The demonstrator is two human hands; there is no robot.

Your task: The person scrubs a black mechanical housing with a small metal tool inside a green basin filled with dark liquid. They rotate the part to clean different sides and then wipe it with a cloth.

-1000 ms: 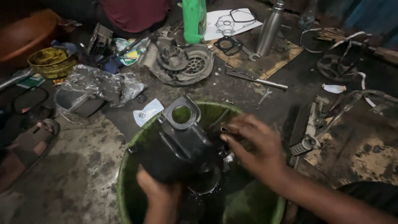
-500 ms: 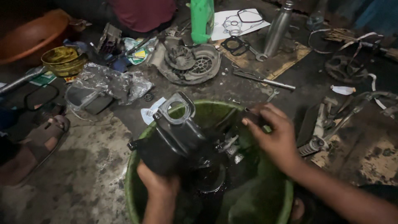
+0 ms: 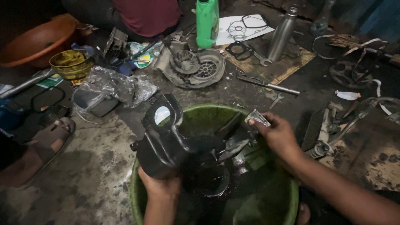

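My left hand (image 3: 160, 189) grips the lower end of a black engine casing (image 3: 164, 139) and holds it tilted over a green basin (image 3: 200, 112) with dark liquid in it. The casing's round opening points up and to the left. My right hand (image 3: 277, 135) is over the basin's right rim, fingers closed on a small shiny metal piece (image 3: 258, 118) with a dark wet brush-like part (image 3: 235, 143) hanging below it toward the casing.
On the dirty floor behind the basin lie a grey engine cover (image 3: 196, 66), a green bottle (image 3: 207, 23), a steel flask (image 3: 282, 33), gaskets, wrenches (image 3: 266, 83), a crumpled plastic bag (image 3: 114, 85), a yellow bowl (image 3: 71, 62) and an orange tub (image 3: 37, 39). A sandalled foot (image 3: 50, 137) rests at left; another person sits at the top.
My left hand has turned the casing further left, so its opening faces away. My right hand has lifted slightly, now showing a shiny metal piece in its fingers. The view has shifted.
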